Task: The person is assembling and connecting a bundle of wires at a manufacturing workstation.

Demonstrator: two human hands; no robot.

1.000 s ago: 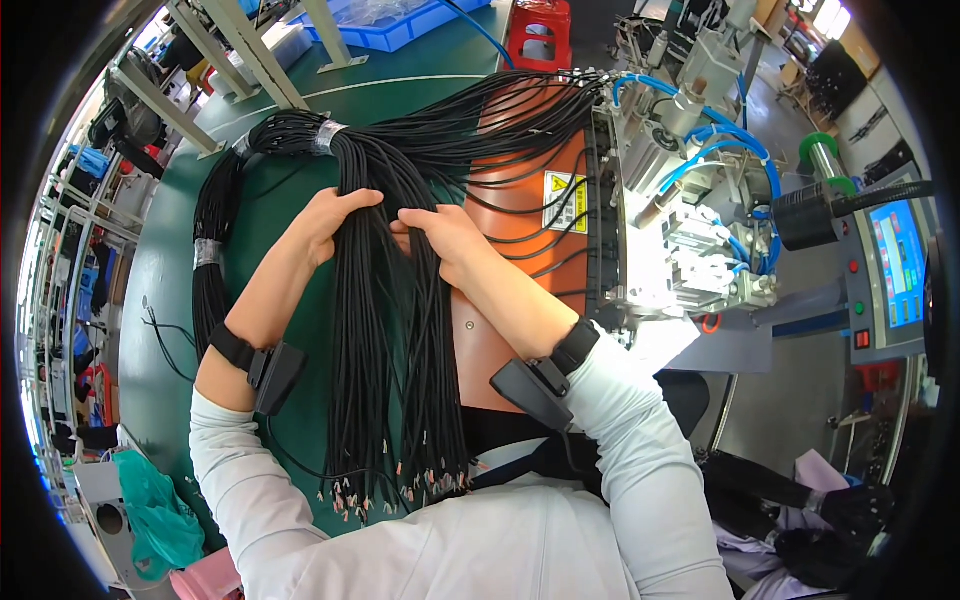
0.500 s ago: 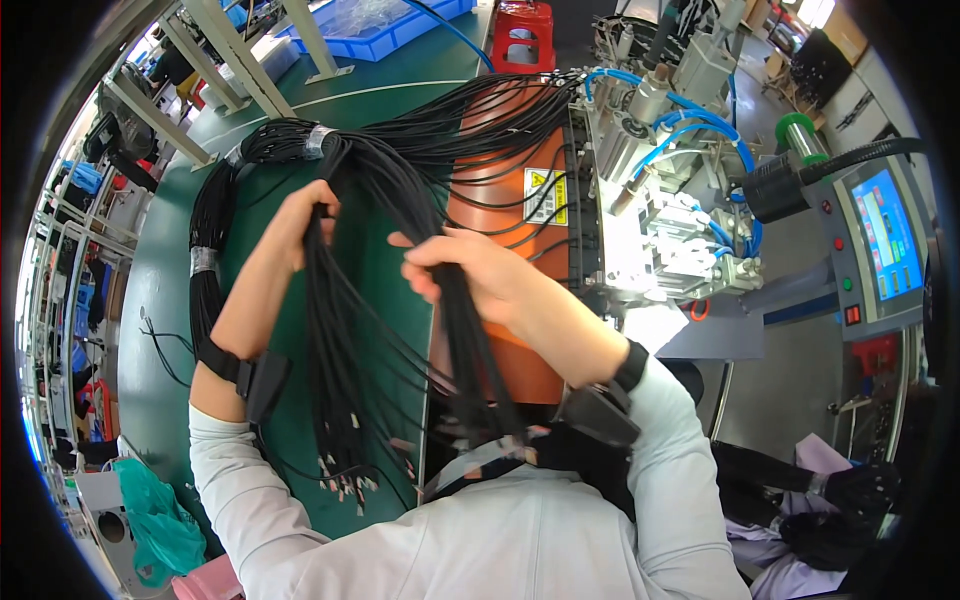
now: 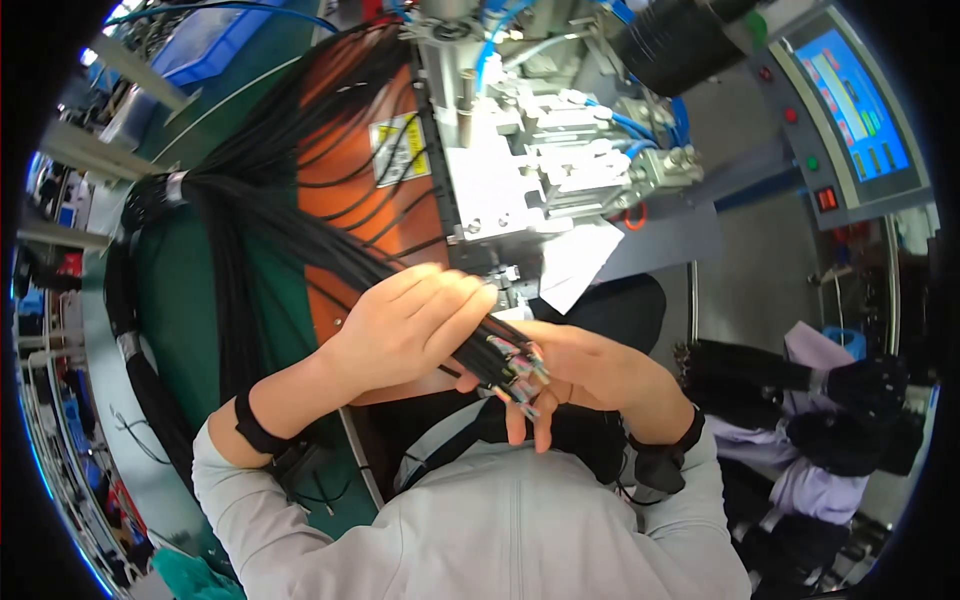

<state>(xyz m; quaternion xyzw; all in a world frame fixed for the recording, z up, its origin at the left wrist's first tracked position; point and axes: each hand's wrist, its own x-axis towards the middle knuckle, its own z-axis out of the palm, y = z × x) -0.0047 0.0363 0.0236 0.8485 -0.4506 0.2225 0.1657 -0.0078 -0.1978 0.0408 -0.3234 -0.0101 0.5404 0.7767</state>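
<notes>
A thick bundle of black cables runs from the left side of the table toward my chest. My left hand is closed over it close to its end, back of the hand up. Stripped ends with small coloured wires stick out past that grip. Right beside these ends is my right hand, its fingers spread and reaching under them; whether they touch is hard to see. Another black cable bundle hangs down over the green table, left of my left hand.
A machine with metal clamps and blue hoses stands ahead, with an orange surface along its left. At the right is a control panel with a lit screen. A white paper sticks out below the machine. Far left lies a blue tray.
My left hand has left the left-hand bundle and now grips the other one near its ends. My right hand has let go higher up and moved to the wire ends. The view has shifted right.
</notes>
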